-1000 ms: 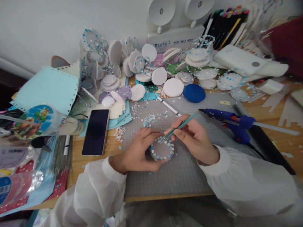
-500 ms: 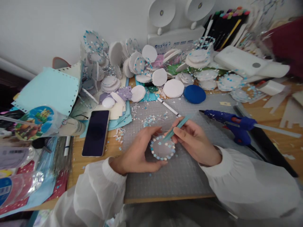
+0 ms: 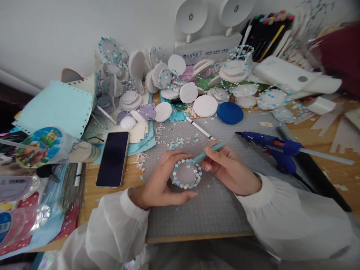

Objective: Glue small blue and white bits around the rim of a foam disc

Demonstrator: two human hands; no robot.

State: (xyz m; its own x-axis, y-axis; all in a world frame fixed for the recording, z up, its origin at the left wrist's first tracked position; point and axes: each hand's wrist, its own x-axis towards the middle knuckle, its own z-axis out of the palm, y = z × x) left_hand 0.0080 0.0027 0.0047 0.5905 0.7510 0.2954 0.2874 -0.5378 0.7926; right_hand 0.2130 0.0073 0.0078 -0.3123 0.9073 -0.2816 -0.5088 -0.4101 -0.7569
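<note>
My left hand [image 3: 163, 180] curves round a small round piece [image 3: 186, 183] edged with tiny blue and white flowers. Its thumb and fingers lie along the two sides of the rim. Teal tweezers [image 3: 209, 152] are pinched in my right hand [image 3: 227, 165], slanting down to the left. Their tip meets the flowered rim at its upper right; whether a flower is between the points is too small to tell. Behind my hands, loose little flowers [image 3: 180, 142] are scattered over the grey cutting mat [image 3: 202, 221].
A blue glue gun [image 3: 270, 144] lies right, near a white pen [image 3: 199, 127]. A phone [image 3: 113, 159] and a plastic cup [image 3: 47, 144] stand left. White discs [image 3: 205, 105], a blue disc [image 3: 230, 113] and several flowered rings crowd the back, before a twin-headed lamp [image 3: 208, 47].
The flowered piece has shifted left, deeper into my left hand's curve. In my right hand the tweezers have tilted flatter, and their tip has moved slightly left.
</note>
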